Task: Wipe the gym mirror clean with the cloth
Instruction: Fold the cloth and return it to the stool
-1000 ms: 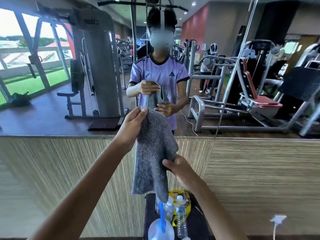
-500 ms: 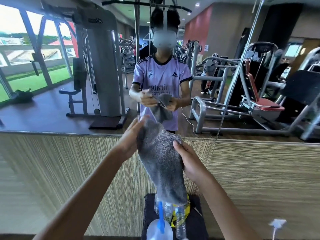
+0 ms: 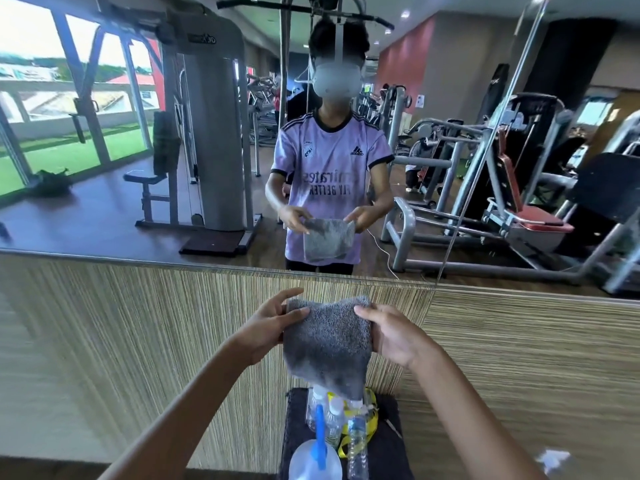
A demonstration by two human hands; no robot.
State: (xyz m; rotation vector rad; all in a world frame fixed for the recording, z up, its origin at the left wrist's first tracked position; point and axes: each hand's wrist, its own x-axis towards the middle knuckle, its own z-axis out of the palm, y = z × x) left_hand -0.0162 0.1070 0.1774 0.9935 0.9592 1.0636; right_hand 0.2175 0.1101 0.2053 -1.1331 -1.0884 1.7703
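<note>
A person stands facing a large gym mirror [image 3: 104, 150] mounted above a striped wood-grain wall panel [image 3: 138, 341]. Both bare hands hold a grey speckled cloth [image 3: 327, 337] out in front at chest height, below the mirror's bottom edge and apart from the glass. The left hand [image 3: 268, 323] grips the cloth's left edge, thumb over the front, fingers partly spread. The right hand [image 3: 391, 336] grips the right edge, thumb on top, fingers curled behind. The cloth hangs folded between them. Beneath it, a dark stool [image 3: 388, 441] carries clear water bottles [image 3: 356, 441] and a spray bottle [image 3: 315, 459] with a blue trigger
</note>
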